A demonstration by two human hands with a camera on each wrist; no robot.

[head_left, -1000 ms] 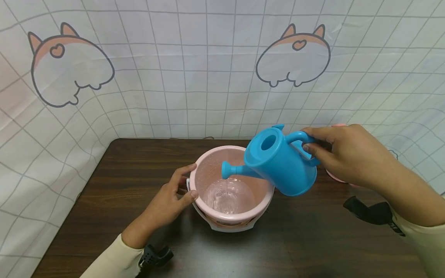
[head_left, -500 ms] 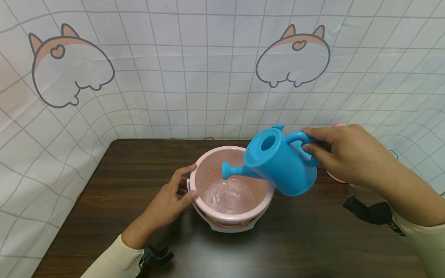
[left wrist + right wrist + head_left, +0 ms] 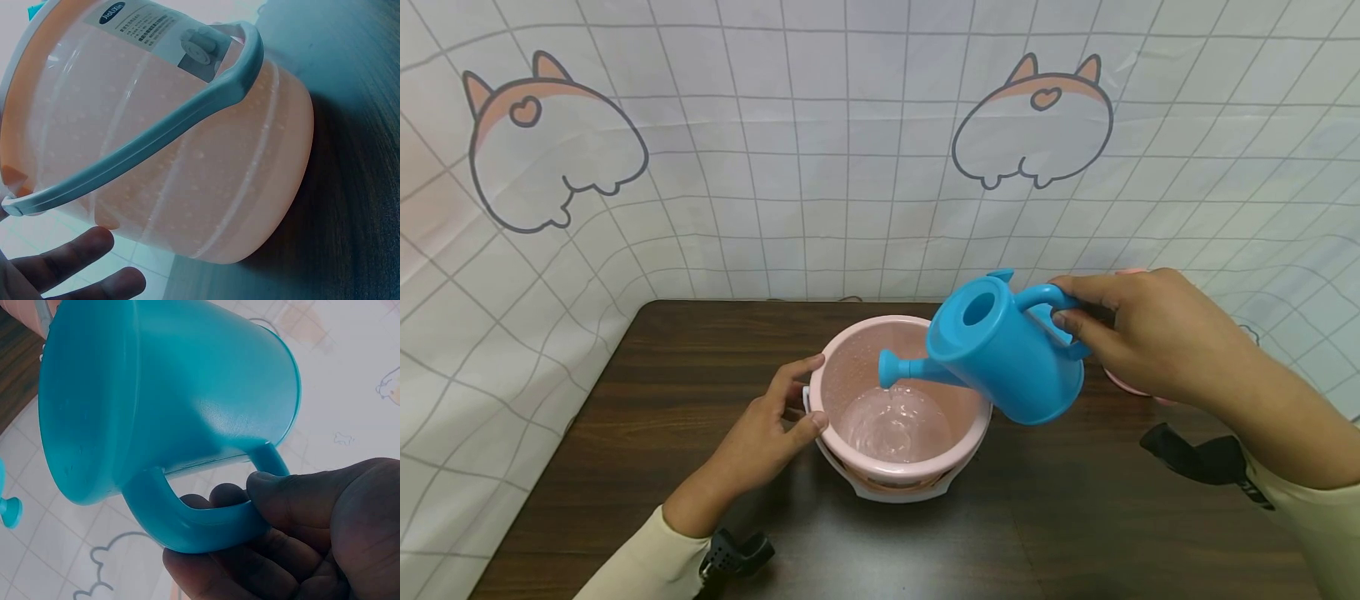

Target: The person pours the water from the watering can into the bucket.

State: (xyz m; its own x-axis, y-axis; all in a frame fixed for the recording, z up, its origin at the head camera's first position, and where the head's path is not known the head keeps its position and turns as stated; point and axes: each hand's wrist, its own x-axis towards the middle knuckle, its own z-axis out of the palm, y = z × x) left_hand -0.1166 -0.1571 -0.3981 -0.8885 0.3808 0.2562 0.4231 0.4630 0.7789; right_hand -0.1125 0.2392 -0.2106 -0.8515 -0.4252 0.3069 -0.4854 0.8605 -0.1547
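A white cloth printed with grey grid lines and cartoon animal rumps (image 3: 850, 225) hangs behind the bucket, and a dark brown wood-grain table (image 3: 677, 367) lies beneath it. The bucket itself, a round pale-pink plastic bucket (image 3: 895, 473), stands upright on that table. Above the bucket's right side, a sky-blue plastic watering can (image 3: 1015, 367) is tilted, its spout reaching leftward over the bucket's opening; whether the can touches the rim I cannot tell. To the right of the bucket, the right hand (image 3: 1157, 333) grips the can's loop handle (image 3: 194, 528), thumb and fingers curled round it. At the bucket's left, the left hand (image 3: 767, 433) is loosely spread, thumb and forefinger resting apart on the rim, while the left wrist view shows two other fingers stretched out beside the wall. A pale curved plastic carrying handle (image 3: 150, 139) slants across the bucket's outer wall. Clear shallow water (image 3: 891, 421) covers the bucket's floor, rippled in rings. A printed paper label (image 3: 150, 28) sits high on the bucket's wall. Smallest, a thin trickle (image 3: 891, 393) shows below the spout's flared tip, inside the bucket's rim.
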